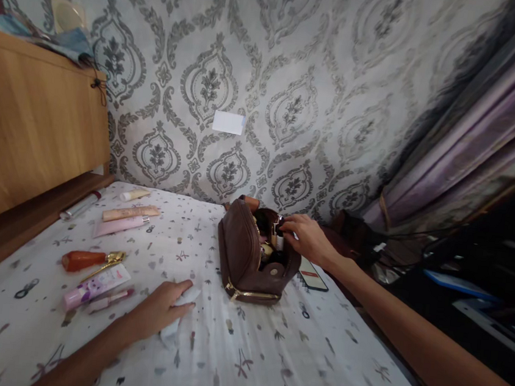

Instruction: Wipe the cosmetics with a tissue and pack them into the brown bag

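The right grip [305, 233] reaches over the far right side of a brown bag [239, 240], its fingertips meeting the dark top of a small bottle [275, 235] that stands nearly upright in the opening. Whether those fingers are clenched on the bottle or only resting against it, I cannot tell. The bottle lies just left of the fingertips, inside the bag, among other small items partly hidden in shadow. The bag sits on a white printed sheet [238, 378], its lid raised on the left and its gold zip [253, 295] running along the near lower edge.

The left grip [163, 307] is low over the sheet, to the left of the bag and apart from it. Its fingers curl around a pale, crumpled cloth [170, 331], which shows between thumb and forefinger and below the palm.

Left of that grip, near it, lie a slim pink tube [110, 300], a white and purple tube [97, 286] and an orange bottle [82, 261]. Farther back lie a pale pink tube [120, 226] and a beige tube [131, 213], side by side. A phone [313, 277] lies just right of the bag, below the right wrist.
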A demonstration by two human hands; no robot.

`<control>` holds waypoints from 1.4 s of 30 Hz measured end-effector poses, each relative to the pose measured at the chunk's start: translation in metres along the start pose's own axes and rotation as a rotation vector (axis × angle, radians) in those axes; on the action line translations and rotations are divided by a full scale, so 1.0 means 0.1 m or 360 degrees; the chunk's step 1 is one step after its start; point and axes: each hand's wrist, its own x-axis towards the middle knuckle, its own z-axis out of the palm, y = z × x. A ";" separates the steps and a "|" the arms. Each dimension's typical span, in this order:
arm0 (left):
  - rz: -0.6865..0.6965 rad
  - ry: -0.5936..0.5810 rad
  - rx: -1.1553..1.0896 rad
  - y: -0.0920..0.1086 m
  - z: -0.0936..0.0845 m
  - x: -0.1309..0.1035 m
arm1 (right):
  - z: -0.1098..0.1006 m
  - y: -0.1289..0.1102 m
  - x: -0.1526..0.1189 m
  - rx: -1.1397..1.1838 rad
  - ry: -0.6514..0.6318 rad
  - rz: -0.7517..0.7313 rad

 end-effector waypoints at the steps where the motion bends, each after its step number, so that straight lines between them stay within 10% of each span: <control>1: -0.0006 0.0001 0.0014 0.00 0.00 0.00 | 0.00 0.00 0.00 0.0013 -0.0003 -0.0008; 19: 0.0091 0.0034 0.0086 -0.10 -0.07 -0.03 | 0.00 -0.01 0.00 0.0246 0.0189 0.0077; 25: 0.0107 0.0082 0.0295 -0.10 -0.07 -0.02 | -0.28 -0.99 -0.03 0.0780 0.0650 -0.0308; 32: -0.0071 0.0272 0.0558 -0.27 -0.12 0.01 | -0.06 -2.37 0.28 0.1280 0.0025 -0.0880; 42: -0.0066 0.0344 0.0376 -0.30 -0.15 -0.01 | 0.34 -3.60 1.14 0.1105 -0.0424 -0.0746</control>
